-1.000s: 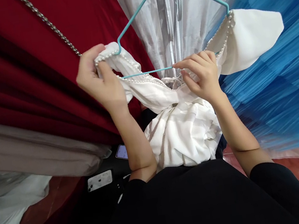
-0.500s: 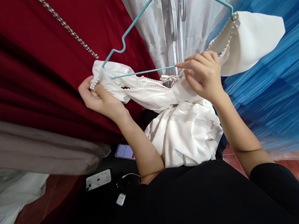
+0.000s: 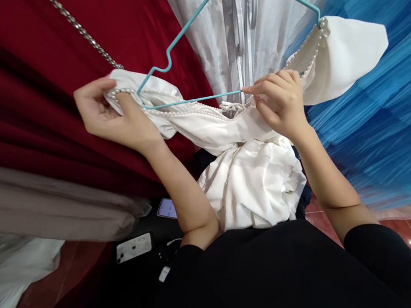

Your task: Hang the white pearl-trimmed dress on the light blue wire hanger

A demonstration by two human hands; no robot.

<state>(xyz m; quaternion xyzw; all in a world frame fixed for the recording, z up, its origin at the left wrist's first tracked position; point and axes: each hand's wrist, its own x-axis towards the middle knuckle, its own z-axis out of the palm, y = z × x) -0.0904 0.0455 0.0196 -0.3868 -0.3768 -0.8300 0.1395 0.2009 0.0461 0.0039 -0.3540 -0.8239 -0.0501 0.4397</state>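
Observation:
A white dress (image 3: 208,135) with pearl-beaded edging hangs on a turquoise hanger (image 3: 199,10); its skirt lies bunched in my lap. My left hand (image 3: 112,114) holds the pearl-edged shoulder at the hanger's left end, thumb and fingers closed around the cloth. Over the hanger's bottom bar, my right hand (image 3: 281,104) is closed with the index finger along the bar. Part of the bar is hidden behind that hand. The other white sleeve (image 3: 349,55) hangs from the hanger's right end.
Red fabric (image 3: 124,22) hangs on the left with a jewelled strand (image 3: 84,30) before it. Blue ruffled tulle (image 3: 386,122) fills the right, white curtains (image 3: 207,35) the back. A white phone (image 3: 133,247) and a lit phone (image 3: 166,208) lie on a black surface at lower left.
My left hand has moved left and slightly up, drawing the dress's shoulder outward along the hanger's end. My right hand has stayed in nearly the same place.

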